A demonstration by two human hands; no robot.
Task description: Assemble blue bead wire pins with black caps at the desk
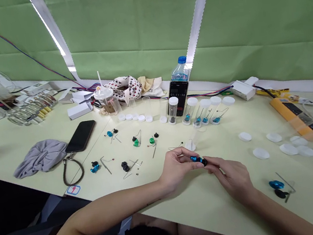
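Near the table's front edge, my left hand (pixel 179 168) pinches a small blue metal part (pixel 193 159) between thumb and fingers. My right hand (pixel 230 173) has its thumb and fingertips closed on a black round piece (pixel 204 162) at the right end of that blue part. The two pieces touch, but whether they are joined I cannot tell. Just behind my hands lie a clear tube with a white cap (pixel 190 145) and a thin wire tool (pixel 175 146). A blue and black part (pixel 276 184) with hex keys rests to the right of my right hand.
Capped clear tubes (pixel 192 108) stand in a row before an upright phone (pixel 179 94) and a bottle (pixel 180 70). Loose white caps (pixel 260 153) lie right. Small blue, green and black parts (pixel 125 166) are spread left, beyond them a phone (pixel 81 136) and grey cloth (pixel 41 156).
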